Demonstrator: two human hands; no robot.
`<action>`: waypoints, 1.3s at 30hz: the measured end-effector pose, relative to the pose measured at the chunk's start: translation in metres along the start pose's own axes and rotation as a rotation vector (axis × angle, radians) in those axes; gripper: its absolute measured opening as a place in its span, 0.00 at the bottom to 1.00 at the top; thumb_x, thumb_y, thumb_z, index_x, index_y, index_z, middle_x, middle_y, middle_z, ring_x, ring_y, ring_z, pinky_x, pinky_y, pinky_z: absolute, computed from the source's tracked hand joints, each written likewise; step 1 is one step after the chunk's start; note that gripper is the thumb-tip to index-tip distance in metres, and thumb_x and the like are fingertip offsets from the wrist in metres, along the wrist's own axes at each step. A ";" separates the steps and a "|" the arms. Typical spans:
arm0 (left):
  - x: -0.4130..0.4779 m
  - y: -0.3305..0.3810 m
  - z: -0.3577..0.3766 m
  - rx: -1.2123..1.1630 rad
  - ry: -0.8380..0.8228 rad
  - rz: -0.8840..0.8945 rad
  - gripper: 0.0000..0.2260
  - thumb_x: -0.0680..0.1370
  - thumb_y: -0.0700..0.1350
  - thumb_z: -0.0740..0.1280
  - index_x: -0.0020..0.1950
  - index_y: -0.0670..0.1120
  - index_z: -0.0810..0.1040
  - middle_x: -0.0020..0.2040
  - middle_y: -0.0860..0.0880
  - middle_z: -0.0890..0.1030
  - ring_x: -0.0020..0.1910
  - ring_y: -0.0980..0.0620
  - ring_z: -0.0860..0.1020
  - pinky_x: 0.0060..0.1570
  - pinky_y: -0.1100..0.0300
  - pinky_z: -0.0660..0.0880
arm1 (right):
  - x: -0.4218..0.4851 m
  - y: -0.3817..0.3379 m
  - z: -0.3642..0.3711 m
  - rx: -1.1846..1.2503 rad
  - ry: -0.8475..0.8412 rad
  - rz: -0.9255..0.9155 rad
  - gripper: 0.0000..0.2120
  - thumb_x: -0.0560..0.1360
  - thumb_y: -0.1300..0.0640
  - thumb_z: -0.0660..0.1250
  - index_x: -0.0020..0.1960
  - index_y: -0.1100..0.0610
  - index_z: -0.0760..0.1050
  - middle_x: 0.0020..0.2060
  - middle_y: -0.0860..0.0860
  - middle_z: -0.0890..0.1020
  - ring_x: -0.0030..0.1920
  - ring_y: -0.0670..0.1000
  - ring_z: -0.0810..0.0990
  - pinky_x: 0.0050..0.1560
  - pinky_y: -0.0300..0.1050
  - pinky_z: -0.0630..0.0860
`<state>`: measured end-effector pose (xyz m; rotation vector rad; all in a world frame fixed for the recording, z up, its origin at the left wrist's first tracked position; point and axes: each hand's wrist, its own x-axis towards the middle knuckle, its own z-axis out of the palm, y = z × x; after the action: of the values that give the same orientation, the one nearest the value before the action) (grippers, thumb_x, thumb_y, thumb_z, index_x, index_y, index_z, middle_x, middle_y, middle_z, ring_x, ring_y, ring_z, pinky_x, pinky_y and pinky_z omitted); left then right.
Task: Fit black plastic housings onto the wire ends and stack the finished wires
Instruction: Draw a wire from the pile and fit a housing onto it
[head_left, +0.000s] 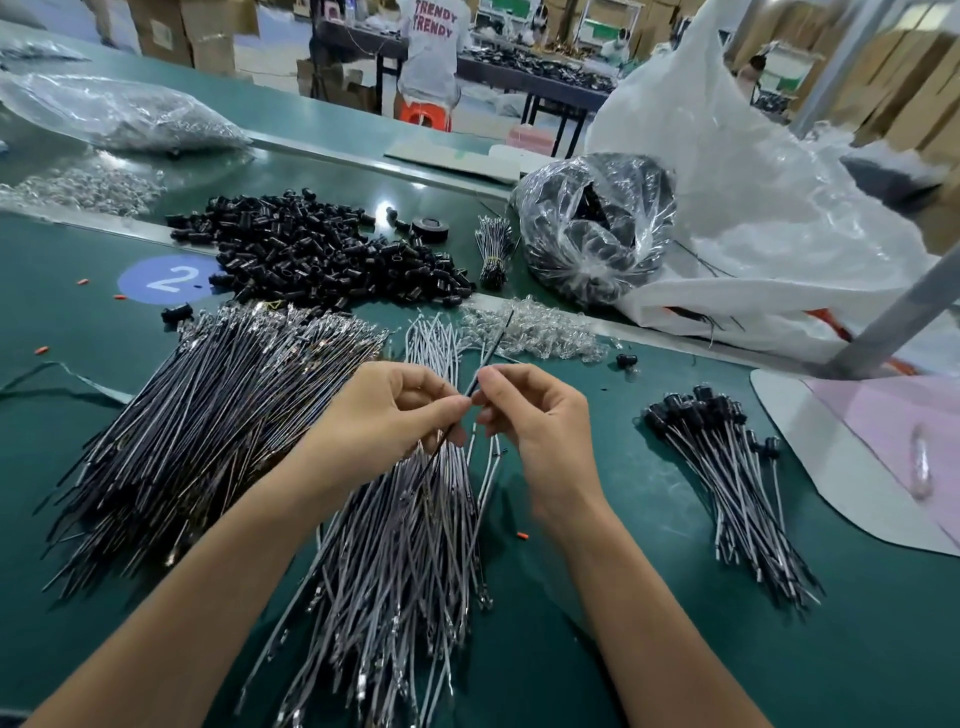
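My left hand (395, 410) and my right hand (530, 415) meet above the white wires (405, 545) at the centre of the green table. Both pinch one thin black wire (491, 351) that runs up and away between the fingertips. A big fan of loose black wires (208, 410) lies to the left. Behind it sits a heap of black plastic housings (322, 249). A stack of finished wires (727, 467) with housings on their far ends lies to the right.
A heap of small clear parts (530, 327) lies past my hands, with a tied wire bundle (493, 249) behind it. A clear bag of black parts (597, 228) and a large white sack (753, 182) stand at the right. A metal post (893, 317) slants down beside a white board (831, 467).
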<state>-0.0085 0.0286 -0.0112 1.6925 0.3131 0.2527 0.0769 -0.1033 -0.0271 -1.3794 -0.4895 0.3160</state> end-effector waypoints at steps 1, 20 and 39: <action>0.000 0.000 0.000 -0.010 -0.009 -0.001 0.03 0.76 0.42 0.71 0.45 0.43 0.82 0.36 0.45 0.85 0.28 0.58 0.74 0.27 0.70 0.69 | 0.000 0.000 0.000 0.012 -0.001 0.010 0.03 0.76 0.61 0.70 0.45 0.60 0.81 0.33 0.50 0.82 0.33 0.45 0.77 0.37 0.38 0.75; 0.011 0.003 0.015 -0.168 0.038 0.012 0.04 0.74 0.41 0.72 0.44 0.41 0.82 0.36 0.46 0.85 0.25 0.58 0.75 0.26 0.71 0.68 | 0.002 -0.006 -0.002 0.074 0.028 0.060 0.05 0.76 0.62 0.70 0.47 0.64 0.82 0.35 0.52 0.83 0.34 0.47 0.78 0.41 0.40 0.78; 0.093 0.003 -0.028 0.815 0.308 0.149 0.06 0.78 0.40 0.69 0.53 0.44 0.84 0.48 0.46 0.85 0.46 0.48 0.81 0.54 0.51 0.79 | 0.010 -0.015 -0.022 0.077 0.360 -0.050 0.03 0.79 0.65 0.65 0.47 0.62 0.78 0.31 0.50 0.83 0.30 0.47 0.78 0.30 0.38 0.75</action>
<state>0.0690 0.0868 -0.0050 2.4898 0.5694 0.5506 0.0955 -0.1201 -0.0138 -1.3110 -0.2102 0.0410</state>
